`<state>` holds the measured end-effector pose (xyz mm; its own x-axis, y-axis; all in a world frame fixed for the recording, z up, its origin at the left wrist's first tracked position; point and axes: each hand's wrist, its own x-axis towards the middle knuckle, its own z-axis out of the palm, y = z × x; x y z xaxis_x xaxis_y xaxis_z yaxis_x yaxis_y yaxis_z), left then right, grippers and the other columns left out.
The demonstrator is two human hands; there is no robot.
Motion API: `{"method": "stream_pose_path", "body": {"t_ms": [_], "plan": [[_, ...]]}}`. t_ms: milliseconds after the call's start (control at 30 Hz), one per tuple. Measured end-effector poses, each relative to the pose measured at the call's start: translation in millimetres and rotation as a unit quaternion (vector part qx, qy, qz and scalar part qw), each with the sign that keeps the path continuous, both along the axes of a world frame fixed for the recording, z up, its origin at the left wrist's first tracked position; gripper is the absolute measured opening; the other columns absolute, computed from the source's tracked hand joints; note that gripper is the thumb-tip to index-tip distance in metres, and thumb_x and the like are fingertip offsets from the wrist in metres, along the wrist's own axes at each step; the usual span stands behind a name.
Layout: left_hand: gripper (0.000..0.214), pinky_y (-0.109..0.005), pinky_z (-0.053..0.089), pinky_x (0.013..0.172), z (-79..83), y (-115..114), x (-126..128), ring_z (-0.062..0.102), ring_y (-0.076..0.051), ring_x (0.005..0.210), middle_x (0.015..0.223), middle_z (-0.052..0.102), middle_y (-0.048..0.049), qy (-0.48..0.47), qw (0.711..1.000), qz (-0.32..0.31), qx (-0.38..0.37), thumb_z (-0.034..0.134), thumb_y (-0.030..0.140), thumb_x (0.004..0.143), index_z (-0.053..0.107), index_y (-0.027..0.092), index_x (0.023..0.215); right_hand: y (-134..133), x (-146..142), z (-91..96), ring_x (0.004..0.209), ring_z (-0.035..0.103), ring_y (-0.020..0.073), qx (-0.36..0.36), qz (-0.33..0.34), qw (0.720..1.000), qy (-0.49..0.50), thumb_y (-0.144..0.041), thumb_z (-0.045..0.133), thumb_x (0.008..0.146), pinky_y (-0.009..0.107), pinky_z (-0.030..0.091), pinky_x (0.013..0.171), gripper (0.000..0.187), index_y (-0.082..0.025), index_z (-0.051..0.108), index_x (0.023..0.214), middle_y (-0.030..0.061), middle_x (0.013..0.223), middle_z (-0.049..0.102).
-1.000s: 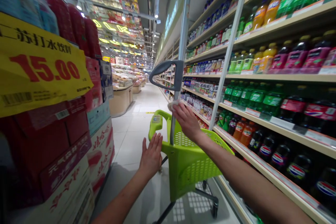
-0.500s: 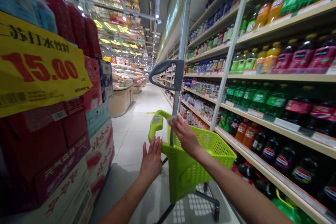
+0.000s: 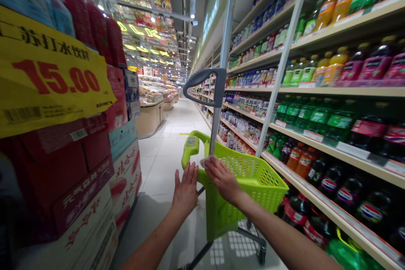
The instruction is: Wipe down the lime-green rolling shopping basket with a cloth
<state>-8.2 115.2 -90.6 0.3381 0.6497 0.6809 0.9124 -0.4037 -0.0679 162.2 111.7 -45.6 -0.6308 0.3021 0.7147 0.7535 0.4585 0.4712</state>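
A bright green plastic shopping cart (image 3: 217,211) stands in front of me, with a basket of pierced walls and dark legs. From its near side rises a grey metal pole (image 3: 225,33) bearing a dark grey loop handle (image 3: 204,87). My right hand (image 3: 225,182) presses a crumpled white wipe (image 3: 206,160) against the cart at the foot of the pole, fingers nearly flat over it. My left hand (image 3: 186,187) rests open with stretched fingers on the green rim, by the cart's curved handle (image 3: 190,147). Part of the rim is hidden under both hands.
Shelves of bottled drinks (image 3: 335,118) line the right side, close to the cart. Stacked drink cartons (image 3: 126,168) under a yellow price sign (image 3: 53,76) stand close on the left. A pale tiled aisle (image 3: 177,124) runs ahead past display counters (image 3: 148,118).
My right hand has slid down the pole with the wipe to the cart's rim. My left hand stays on the rim. The view has shifted slightly.
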Motion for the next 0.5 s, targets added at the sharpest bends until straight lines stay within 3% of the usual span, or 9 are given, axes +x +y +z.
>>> {"method": "stream_pose_path", "body": {"t_ms": [67,200,267,333,500], "plan": [[0.063,-0.051,0.011,0.105,0.8,-0.6,-0.4,0.021,-0.025,0.131,0.139,0.032,-0.0098,-0.002,1.0,-0.002,-0.003,0.042,0.016,0.066,0.036,0.01,0.129,-2.2,1.0,-3.8,0.132,0.017,0.0213,-0.009,-0.003,1.0,-0.009,-0.005,0.035,0.082,0.04,0.033,0.102,0.041,-0.015,0.051,0.119,0.0057,0.129,0.047],[0.064,-0.051,0.011,0.106,3.0,-2.2,1.9,0.023,-0.024,0.13,0.139,0.032,-0.0093,-0.017,1.0,0.005,-0.013,0.041,0.014,0.066,0.036,0.011,0.129,4.8,-3.8,35.4,0.132,0.014,0.0213,-0.014,-0.045,0.997,0.061,-0.003,0.032,0.081,0.043,0.03,0.103,0.048,-0.015,0.043,0.126,0.0066,0.132,0.043],[0.064,-0.051,0.011,0.106,3.7,-3.1,2.8,0.024,-0.024,0.13,0.139,0.032,-0.0088,-0.022,1.0,0.002,-0.018,0.041,0.014,0.066,0.036,0.011,0.129,6.8,-8.9,44.5,0.133,0.012,0.0213,-0.017,-0.045,0.994,0.095,-0.003,0.032,0.082,0.044,0.028,0.104,0.049,-0.015,0.041,0.128,0.007,0.134,0.041],[0.064,-0.051,0.011,0.106,4.0,-4.2,2.8,0.024,-0.024,0.13,0.139,0.033,-0.0085,-0.024,0.999,-0.001,-0.022,0.042,0.014,0.066,0.036,0.012,0.129,3.8,-11.5,28.3,0.133,0.011,0.0212,-0.031,-0.034,0.992,0.115,-0.003,0.033,0.081,0.044,0.03,0.103,0.049,-0.015,0.041,0.128,0.0074,0.133,0.042],[0.063,-0.05,0.013,0.106,3.9,-6.6,1.8,0.024,-0.024,0.13,0.139,0.033,-0.008,-0.033,0.999,-0.005,-0.026,0.042,0.014,0.067,0.036,0.012,0.129,-11.4,12.3,-70.0,0.13,0.023,0.0211,-0.058,-0.05,0.979,0.188,0.002,0.033,0.077,0.044,0.036,0.098,0.053,-0.016,0.043,0.127,0.0106,0.129,0.046]]}}
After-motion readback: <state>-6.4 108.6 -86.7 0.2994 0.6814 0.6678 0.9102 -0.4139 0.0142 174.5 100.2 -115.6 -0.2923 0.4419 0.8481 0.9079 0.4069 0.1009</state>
